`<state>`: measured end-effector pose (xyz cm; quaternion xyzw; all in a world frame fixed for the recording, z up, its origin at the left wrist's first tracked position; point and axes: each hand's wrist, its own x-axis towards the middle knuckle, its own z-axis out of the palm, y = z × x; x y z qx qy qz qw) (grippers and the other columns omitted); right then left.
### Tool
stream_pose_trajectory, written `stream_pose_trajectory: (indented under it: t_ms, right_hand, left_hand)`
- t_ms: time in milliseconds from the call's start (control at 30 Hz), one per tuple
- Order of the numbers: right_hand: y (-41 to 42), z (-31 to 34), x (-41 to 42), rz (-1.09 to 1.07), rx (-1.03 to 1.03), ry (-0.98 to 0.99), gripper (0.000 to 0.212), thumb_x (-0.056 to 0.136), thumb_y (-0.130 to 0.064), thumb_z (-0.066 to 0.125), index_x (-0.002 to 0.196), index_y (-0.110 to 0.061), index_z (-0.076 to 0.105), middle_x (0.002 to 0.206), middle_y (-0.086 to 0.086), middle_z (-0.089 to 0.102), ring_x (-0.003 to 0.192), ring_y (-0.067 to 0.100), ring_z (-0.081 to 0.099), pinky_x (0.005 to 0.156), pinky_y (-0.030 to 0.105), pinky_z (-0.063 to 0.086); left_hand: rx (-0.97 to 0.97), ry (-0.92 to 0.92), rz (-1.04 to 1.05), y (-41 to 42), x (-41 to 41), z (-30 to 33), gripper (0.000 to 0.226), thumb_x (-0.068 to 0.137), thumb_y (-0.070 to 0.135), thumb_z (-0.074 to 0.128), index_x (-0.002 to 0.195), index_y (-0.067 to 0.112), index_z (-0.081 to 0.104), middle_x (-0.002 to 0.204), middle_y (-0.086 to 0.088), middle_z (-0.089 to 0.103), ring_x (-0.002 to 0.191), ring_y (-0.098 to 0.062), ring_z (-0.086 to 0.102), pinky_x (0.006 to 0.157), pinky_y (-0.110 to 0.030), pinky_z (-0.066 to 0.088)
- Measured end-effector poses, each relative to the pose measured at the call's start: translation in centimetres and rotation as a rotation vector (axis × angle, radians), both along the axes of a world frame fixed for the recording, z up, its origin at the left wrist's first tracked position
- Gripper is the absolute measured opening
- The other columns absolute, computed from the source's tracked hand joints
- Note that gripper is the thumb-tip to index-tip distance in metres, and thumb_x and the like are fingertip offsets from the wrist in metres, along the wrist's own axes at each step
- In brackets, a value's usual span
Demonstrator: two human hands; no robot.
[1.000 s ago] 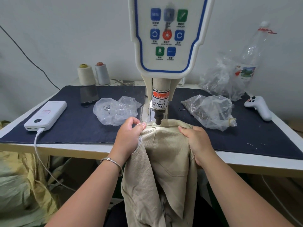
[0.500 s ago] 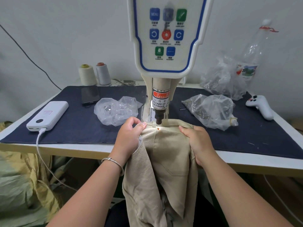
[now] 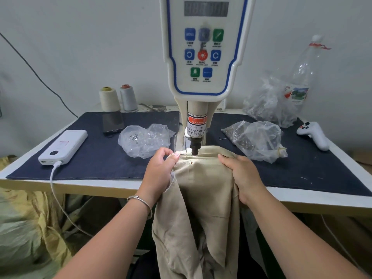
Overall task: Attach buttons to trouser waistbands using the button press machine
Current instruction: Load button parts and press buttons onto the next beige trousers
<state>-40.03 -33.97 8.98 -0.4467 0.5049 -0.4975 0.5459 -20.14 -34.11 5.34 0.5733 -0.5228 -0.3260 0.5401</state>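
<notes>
Two hands (image 3: 159, 170) (image 3: 240, 174) on trouser waistband (image 3: 203, 158)

Beige trousers (image 3: 203, 190) waistband flat under press machine (image 3: 203, 57) punch (image 3: 195, 147), w/ small button (image 3: 191, 162).

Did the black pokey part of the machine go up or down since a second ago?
Yes. The black punch tip has come down a little: it now meets the beige waistband, and the red light dot shows below it.

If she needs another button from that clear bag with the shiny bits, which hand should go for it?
Probably the left hand: the bag lies just beyond it, left of the press. The right hand would have to cross the trousers it holds.
</notes>
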Motion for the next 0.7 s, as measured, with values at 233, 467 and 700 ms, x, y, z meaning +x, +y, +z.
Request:
stream_pose_trajectory:
  t_ms: [233,467,700]
  right_hand:
    - [2.8,1.3,0.5,0.122,0.25,-0.094,0.012,0.083,-0.013,0.071,0.08,-0.003,0.076,0.076,0.014,0.074,0.062,0.021,0.07,0.055,0.025,0.054]
    - [6.3,0.8,-0.5,0.272,0.272,-0.1,0.042,0.067,-0.014,0.078,0.099,0.01,0.068,0.092,0.024,0.071,0.078,0.029,0.067,0.068,0.031,0.049]
    - [7.3,3.3,-2.7,0.506,0.25,-0.34,0.036,0.05,-0.002,0.069,0.085,0.005,0.073,0.076,0.015,0.069,0.06,0.02,0.067,0.049,0.023,0.053]
  left_hand:
    - [-0.092,0.024,0.067,3.3,0.3,0.4,0.023,0.1,0.026,0.058,0.081,0.015,0.052,0.053,0.019,0.044,0.051,0.001,0.038,0.05,-0.011,0.035]
    - [-0.034,0.215,-0.169,8.8,2.1,1.6,0.028,0.082,0.048,0.065,0.077,0.021,0.058,0.067,0.006,0.049,0.062,-0.007,0.043,0.055,-0.018,0.038]
    - [0.128,0.362,-0.454,11.3,4.6,5.1,0.031,0.085,0.039,0.071,0.076,0.014,0.054,0.068,-0.002,0.047,0.057,-0.01,0.046,0.05,-0.018,0.04]
